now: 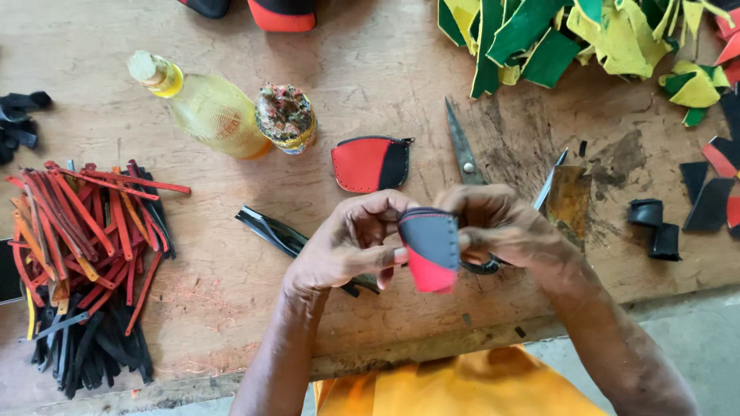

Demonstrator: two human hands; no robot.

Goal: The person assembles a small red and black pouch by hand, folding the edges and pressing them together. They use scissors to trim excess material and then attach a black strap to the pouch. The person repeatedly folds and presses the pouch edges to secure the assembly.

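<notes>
Worn, stained wood makes up the workbench (231,293), its front edge chipped and a grey floor showing beyond it at the lower right. Both hands meet above the middle of the bench: the left hand (343,250) and the right hand (505,227) each pinch a small curved leather piece (430,246), grey-black on top and red below, with stitch holes along its edge; the fingers are curled closed around it from either side, holding it clear of the wood. Directly beyond it lies a similar red-and-black leather piece (370,163), flat on the bench. Just right of that, a pair of scissors (470,166) lies open, one blade pointing away, the handles hidden under the right hand. A yellow glass bottle (204,104) lies tilted beside a crusted glue pot (285,117). On the left sits a loose heap of red and black strips (89,254), thin and flat, and a few dark strips (274,231) lie near the left wrist. A pile of green and yellow offcuts (570,35) crowds the far right corner, with black and red scraps (709,185) along the right edge. An orange garment (455,389) shows at the bottom.
</notes>
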